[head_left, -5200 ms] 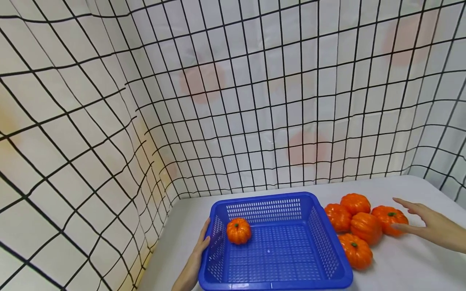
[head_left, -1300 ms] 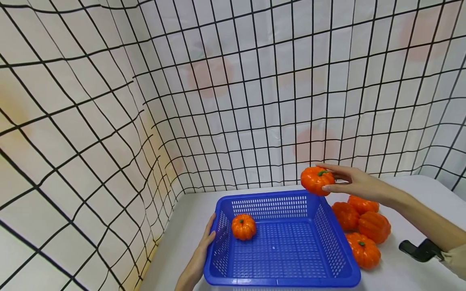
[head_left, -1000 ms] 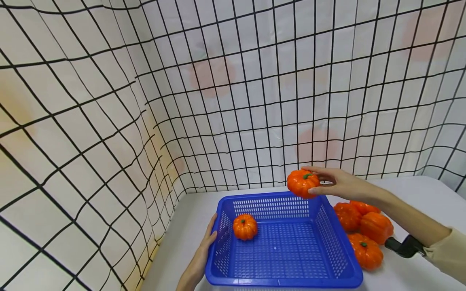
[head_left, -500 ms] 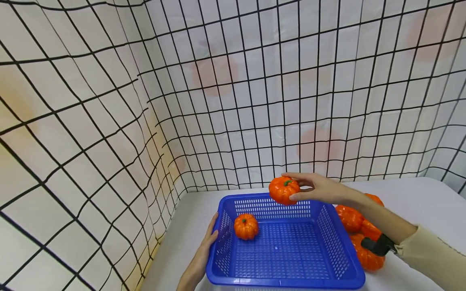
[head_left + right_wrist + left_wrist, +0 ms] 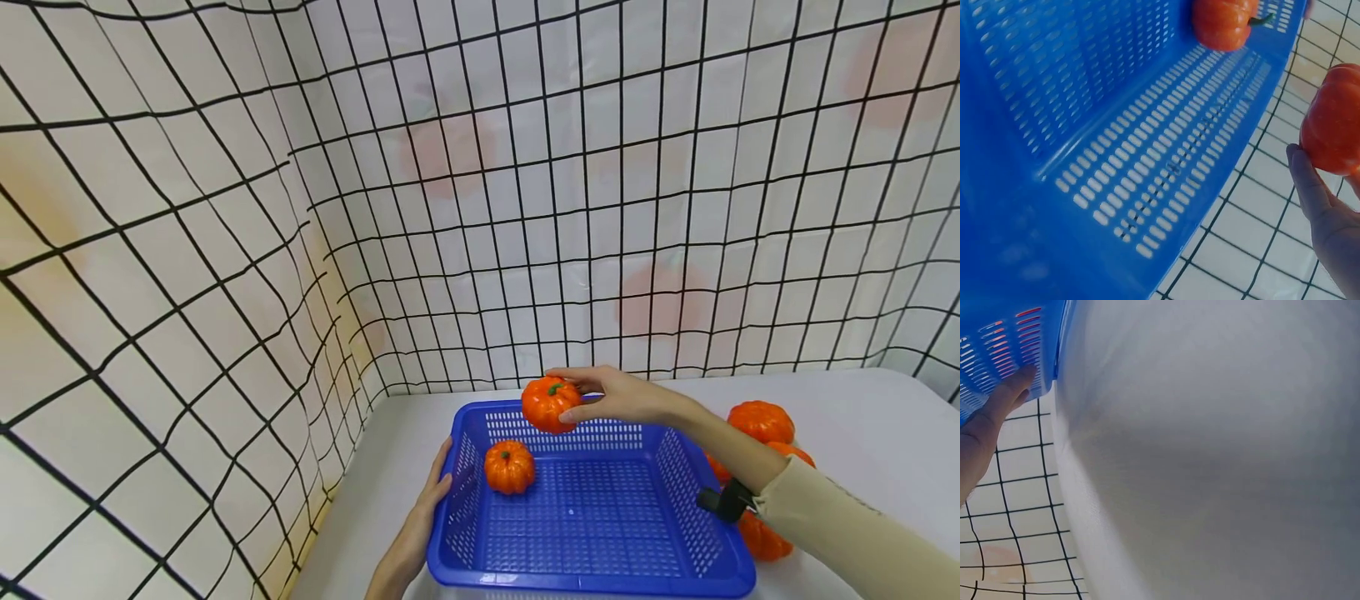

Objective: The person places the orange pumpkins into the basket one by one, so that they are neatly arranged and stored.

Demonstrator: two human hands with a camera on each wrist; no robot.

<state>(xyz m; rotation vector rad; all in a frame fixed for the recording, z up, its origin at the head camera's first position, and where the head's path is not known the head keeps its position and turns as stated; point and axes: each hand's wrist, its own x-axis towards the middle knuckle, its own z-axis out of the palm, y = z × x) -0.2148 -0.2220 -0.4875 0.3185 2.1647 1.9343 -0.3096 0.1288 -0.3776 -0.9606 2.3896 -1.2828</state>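
right hand (image 5: 615, 396) grips pumpkin (image 5: 550, 404), moved left over basket (image 5: 592, 575) | left hand (image 5: 420, 533) flat on basket wall

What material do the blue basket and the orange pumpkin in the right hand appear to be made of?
Blue basket: probably moulded plastic, slightly glossy; its walls and floor carry even rows of punched slots.
Pumpkin held by the right hand: likely an artificial one of plastic or foam; uniform bright orange, smooth shiny ribs, small green stem. Which of the two cannot be told.

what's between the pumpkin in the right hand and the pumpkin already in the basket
Nothing: in the head view only bare blue basket wall and floor separate the held pumpkin from the resting pumpkin.
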